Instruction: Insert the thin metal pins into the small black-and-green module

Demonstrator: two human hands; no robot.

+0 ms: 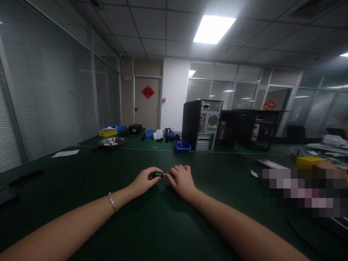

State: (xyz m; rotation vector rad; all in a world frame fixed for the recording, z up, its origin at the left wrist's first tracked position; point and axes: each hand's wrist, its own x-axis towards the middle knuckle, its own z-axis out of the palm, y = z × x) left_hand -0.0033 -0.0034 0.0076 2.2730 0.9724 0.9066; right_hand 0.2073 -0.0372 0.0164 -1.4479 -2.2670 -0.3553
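Right at the middle of the frame, you have both forearms reaching in from the lower corners, wrists low over the dark green counter [163,224], hands almost meeting. Your left hand [145,181] is clamped on a small green piece [159,174], thumb below and fingers curled over it, and there it sits, just left of centre. Your right hand [183,183] arches in, knuckles up, thumb and fingertips at the piece's pale end; whether they pinch it or merely touch, you can't tell from here.

Now up to the containers! Above your right hand, a blue tray [182,146] stands beside a computer tower [202,125], its contents too small to make out. Farther back, upper centre, a blue bin [169,133] carries dark and light bits. Left of centre, a shiny metal bowl [111,143] sits near a yellow tray [108,133].
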